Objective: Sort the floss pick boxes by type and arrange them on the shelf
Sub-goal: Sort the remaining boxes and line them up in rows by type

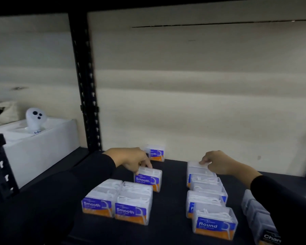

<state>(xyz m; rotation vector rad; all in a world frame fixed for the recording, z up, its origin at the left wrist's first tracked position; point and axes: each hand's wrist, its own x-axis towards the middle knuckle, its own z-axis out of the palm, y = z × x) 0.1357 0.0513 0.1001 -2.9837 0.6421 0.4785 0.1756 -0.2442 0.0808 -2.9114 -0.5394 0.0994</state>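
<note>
On the dark shelf (pixel 171 175) stand clear floss pick boxes with blue and orange labels. My left hand (pixel 132 159) grips the back left corner of a "Smooth" box (pixel 148 179) in mid-shelf. Two more "Smooth" boxes (pixel 117 204) stand side by side in front of it, and another "Smooth" box (pixel 155 152) stands against the back wall. My right hand (pixel 217 163) grips the top of the rearmost box (pixel 198 167) of a column that runs forward to a "Round" box (pixel 214 221). Dark-labelled boxes (pixel 261 220) line the right, partly hidden by my right sleeve.
A black perforated upright (pixel 86 82) divides the shelf unit at left. Beyond it sits a white carton (pixel 42 147) with a white ghost-like figure (pixel 35 121) on top. The beige back wall (pixel 201 103) closes off the shelf behind the boxes.
</note>
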